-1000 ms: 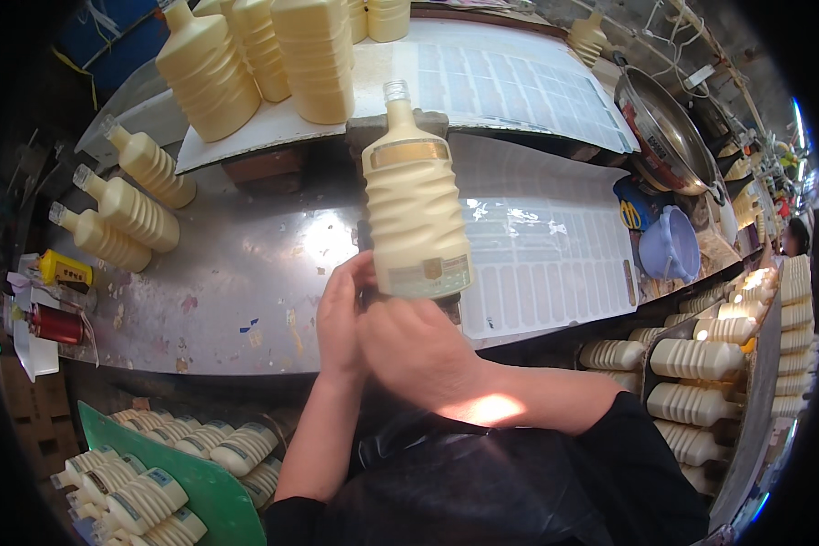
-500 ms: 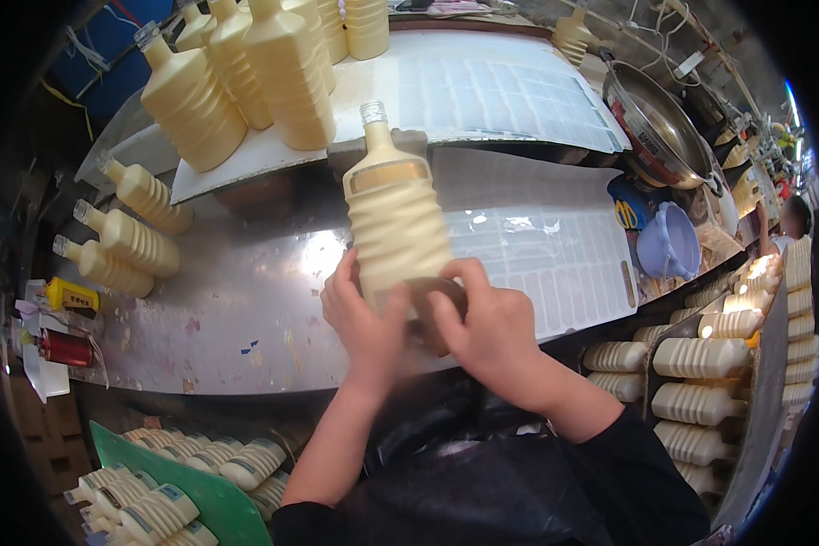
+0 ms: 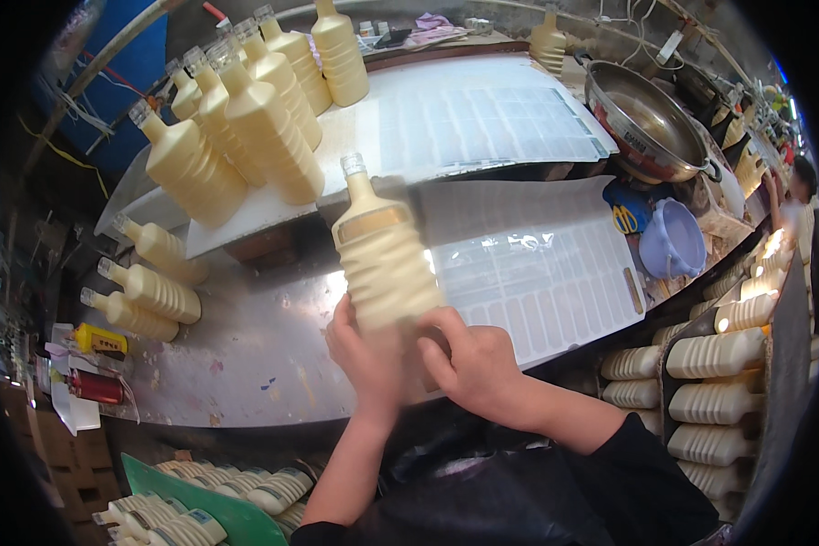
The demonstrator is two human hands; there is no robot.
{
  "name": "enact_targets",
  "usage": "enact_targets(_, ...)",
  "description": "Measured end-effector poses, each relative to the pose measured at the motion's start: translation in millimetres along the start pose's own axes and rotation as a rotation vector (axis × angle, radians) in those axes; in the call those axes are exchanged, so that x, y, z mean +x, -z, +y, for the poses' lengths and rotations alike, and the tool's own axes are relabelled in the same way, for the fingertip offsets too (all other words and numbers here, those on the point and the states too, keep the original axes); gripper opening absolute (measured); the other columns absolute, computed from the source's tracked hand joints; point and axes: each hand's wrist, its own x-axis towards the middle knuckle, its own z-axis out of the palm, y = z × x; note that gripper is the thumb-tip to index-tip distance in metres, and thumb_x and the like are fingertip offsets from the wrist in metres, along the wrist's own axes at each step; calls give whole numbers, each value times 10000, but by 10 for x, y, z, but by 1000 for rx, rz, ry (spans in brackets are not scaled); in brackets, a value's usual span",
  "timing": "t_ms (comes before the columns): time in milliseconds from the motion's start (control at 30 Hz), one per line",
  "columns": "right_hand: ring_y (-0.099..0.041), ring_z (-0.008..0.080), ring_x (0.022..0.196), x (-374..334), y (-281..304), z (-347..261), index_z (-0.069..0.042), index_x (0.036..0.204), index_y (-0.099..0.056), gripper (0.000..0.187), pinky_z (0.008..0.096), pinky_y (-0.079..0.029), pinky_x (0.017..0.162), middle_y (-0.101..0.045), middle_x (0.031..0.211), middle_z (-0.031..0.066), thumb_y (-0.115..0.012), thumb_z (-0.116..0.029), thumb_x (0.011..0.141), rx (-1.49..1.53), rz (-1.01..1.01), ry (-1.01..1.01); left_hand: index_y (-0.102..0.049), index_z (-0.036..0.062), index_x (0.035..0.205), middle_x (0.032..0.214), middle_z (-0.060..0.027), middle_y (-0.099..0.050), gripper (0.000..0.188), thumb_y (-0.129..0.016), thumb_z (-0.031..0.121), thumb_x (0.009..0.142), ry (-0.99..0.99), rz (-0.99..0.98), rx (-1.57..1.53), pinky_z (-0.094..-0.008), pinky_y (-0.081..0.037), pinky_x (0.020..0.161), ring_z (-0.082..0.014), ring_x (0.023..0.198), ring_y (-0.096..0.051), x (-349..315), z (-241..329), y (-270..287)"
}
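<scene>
A cream ribbed bottle (image 3: 387, 250) with a clear neck and a gold-toned band near its shoulder lies tilted in front of me, neck pointing away. My left hand (image 3: 366, 359) wraps round the lower left side of its base, its thumb smeared by motion. At the base's right corner is my right hand (image 3: 471, 362), fingers curled and thumb bent toward the index finger. A blurred brownish patch shows between the hands; whatever the right fingers pinch there is hidden. Beside the bottle, a translucent sheet of label-like strips (image 3: 528, 300) lies on the metal table (image 3: 227, 364).
More cream bottles (image 3: 268, 123) stand on a raised white board at the back left; several lie (image 3: 159, 291) at the table's left. At right are a metal pan (image 3: 651, 118), a lavender bucket (image 3: 672, 238) and racked bottles (image 3: 714, 353). A green panel (image 3: 205, 500) borders bottles below left.
The view has shifted, so the surroundings sit lower at left. The bottle stays in my hands; the dark brown thing seen between them at its base is now mostly hidden in blur.
</scene>
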Motion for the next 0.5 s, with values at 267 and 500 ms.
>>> enact_targets(267,-557,251,471,-132,-15,610,-84,1107,-592,191,367,-394,491,-558,561,94,-631,-166,939,62,105,-243,-373,-33,1472,1323,-154,-474,541,-451,282,1039,-36,-39,-342,-399,-335,1107,-248,1202,-465,-21,-274,-40)
enact_targets(500,-525,104,549,335,248,457,-68,1128,-580,209,311,-401,526,-588,630,60,-627,-153,942,347,159,-307,-374,23,1470,1154,-60,-508,478,-408,309,1089,121,-80,-552,-304,-412,963,-148,1033,-487,243,-248,170)
